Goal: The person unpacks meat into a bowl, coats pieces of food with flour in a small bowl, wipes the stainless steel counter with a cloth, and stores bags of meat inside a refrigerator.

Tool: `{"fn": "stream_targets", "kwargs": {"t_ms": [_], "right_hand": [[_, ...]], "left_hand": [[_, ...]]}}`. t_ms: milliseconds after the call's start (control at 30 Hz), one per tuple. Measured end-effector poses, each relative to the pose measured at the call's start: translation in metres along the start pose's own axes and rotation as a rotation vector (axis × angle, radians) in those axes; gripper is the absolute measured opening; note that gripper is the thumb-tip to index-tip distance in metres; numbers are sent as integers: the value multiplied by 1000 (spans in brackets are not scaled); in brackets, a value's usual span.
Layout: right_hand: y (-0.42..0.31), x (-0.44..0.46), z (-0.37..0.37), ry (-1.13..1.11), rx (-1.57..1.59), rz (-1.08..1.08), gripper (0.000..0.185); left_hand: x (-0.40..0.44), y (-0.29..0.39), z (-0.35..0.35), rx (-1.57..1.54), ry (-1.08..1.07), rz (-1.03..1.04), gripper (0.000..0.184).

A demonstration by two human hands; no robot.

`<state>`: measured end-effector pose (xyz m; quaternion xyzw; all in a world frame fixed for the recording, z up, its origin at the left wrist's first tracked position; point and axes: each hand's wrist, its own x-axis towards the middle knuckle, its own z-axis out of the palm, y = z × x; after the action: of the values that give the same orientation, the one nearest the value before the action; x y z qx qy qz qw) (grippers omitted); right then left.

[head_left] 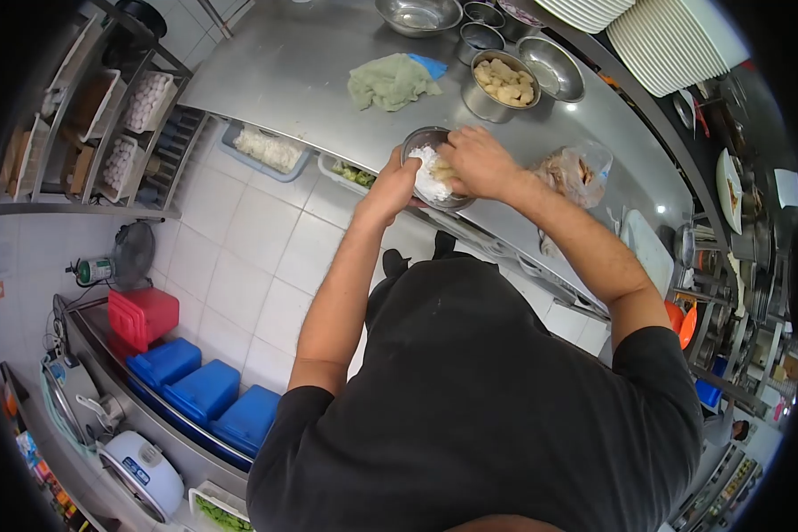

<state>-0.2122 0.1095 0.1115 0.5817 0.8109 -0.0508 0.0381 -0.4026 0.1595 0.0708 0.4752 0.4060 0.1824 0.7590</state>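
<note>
My left hand [392, 190] grips the near left side of a small metal bowl [424, 136], thumb over the rim, at the counter's front edge. White powder [427, 177] lies in the bowl. My right hand [476, 161] reaches in from the right, fingers bunched on a pale yellowish piece of food [443, 169] against the powder; its exact kind is unclear. Behind the bowl stands a metal pot [488, 108] filled with pale yellow chunks [505, 82]. A clear plastic bag [585, 173] with brownish contents lies right of my right hand.
A crumpled green cloth [388, 82] lies on the steel counter [284, 66]. Several metal bowls, one wide [419, 13], stand at the back. Stacked white plates [669, 44] sit on a shelf. Below the counter are a tray of white shreds [270, 151] and a bin of greens [353, 174].
</note>
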Motion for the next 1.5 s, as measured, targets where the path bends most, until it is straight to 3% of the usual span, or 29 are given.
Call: {"fn": "stream_targets", "kwargs": {"t_ms": [233,333,433,533,733,1000,1100,1200,1400,1500], "right_hand": [[9,1,4,95,34,-31,35],[17,-6,-11,-58,89,-35,30],[34,-11,-9,-132,133,-77,35],[51,-22,-3,-36,274,-203,41],[71,-30,-11,-221,350,-213,52],[112,-29,-1,-325,529,-140,40],[140,-28,2,-134,677,-186,39],[174,-19,-20,-46,808,-57,34],[256,28,34,306,397,219,44],[265,28,41,295,435,341,55]], "left_hand": [[4,4,-3,-50,23,-8,57],[13,6,-2,-4,20,-29,56],[18,14,5,5,38,-58,55],[25,19,15,10,42,-28,54],[54,11,24,53,41,-84,56],[74,16,43,3,57,-154,54],[80,19,44,-50,56,-142,54],[77,24,45,-78,121,-104,55],[65,8,28,-141,181,-70,58],[58,-6,16,-100,245,-35,61]]}}
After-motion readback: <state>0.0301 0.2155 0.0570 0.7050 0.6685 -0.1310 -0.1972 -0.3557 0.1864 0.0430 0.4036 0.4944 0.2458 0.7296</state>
